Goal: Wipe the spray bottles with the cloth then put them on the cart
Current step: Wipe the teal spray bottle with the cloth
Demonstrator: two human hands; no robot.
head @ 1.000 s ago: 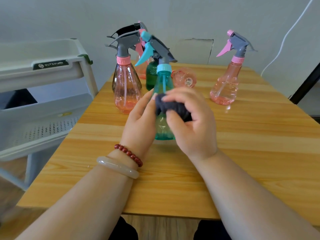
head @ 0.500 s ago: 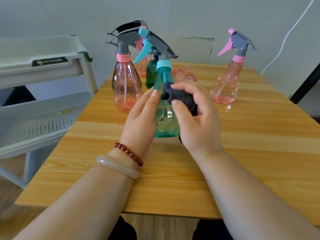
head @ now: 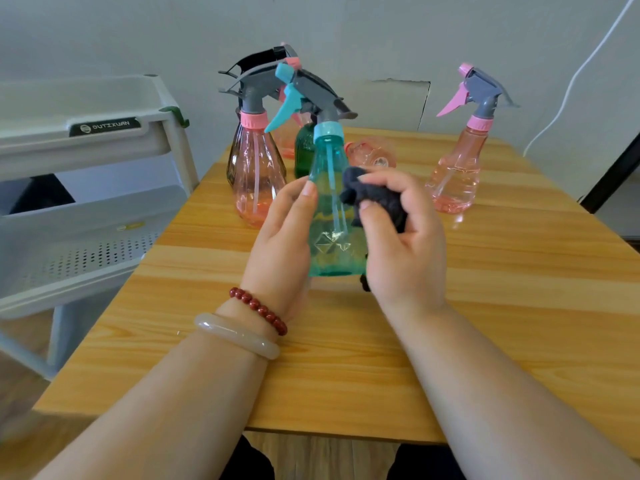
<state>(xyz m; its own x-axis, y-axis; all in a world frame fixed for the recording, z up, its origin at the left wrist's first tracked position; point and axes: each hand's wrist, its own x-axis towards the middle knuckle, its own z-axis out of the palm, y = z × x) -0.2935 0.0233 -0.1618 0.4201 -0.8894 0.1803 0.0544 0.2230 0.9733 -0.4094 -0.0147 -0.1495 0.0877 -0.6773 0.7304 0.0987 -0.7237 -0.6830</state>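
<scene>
A teal spray bottle with a grey head and teal trigger stands upright at the middle of the wooden table. My left hand holds its left side, fingers curled round the body. My right hand grips a bunched dark cloth against the bottle's right shoulder. Behind it stand a pink bottle with a grey head, a dark green bottle and another pink one, partly hidden. A pink bottle with a pink trigger stands at the right. The grey cart is left of the table.
A pink bottle body lies on its side behind the teal one. The cart has a top tray and a perforated lower shelf. A white cable runs down the wall at the right. A dark frame leans at the far right.
My right hand has drawn the cloth from the front of the bottle round to its right shoulder. The bottle's teal body now shows between my hands. My left hand keeps its hold.
</scene>
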